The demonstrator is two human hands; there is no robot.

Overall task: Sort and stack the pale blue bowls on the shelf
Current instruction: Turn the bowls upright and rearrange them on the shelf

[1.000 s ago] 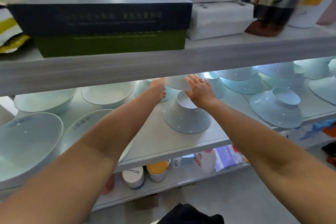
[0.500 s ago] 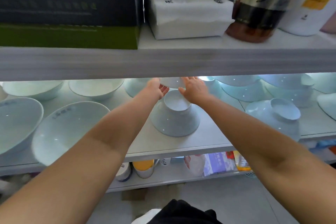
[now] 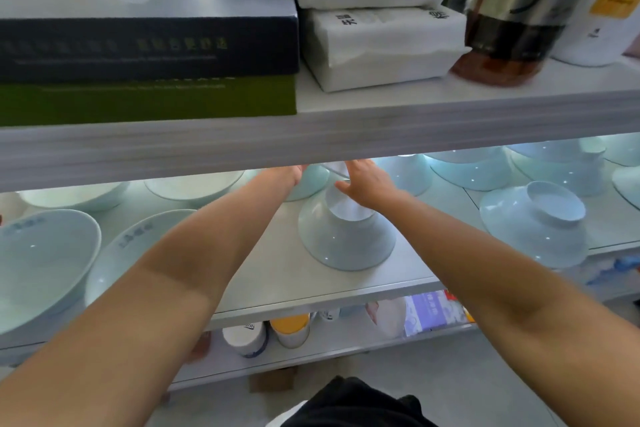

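Behind the upturned bowl [image 3: 346, 232] in the middle of the shelf [image 3: 311, 284], we are reaching both hands further back than a moment ago; the fingers now sit partly hidden under the upper shelf board [image 3: 311, 142]. That suggests we are going for a bowl at the back [image 3: 311, 180] to bring into a stack. Our right hand [image 3: 369, 184] is spread open, its heel touching the upturned bowl's foot. Our left hand [image 3: 292, 173] is just left of that bowl, against the back bowl; whether it is gripping, we cannot tell. More pale blue bowls are lying unstacked to either side.
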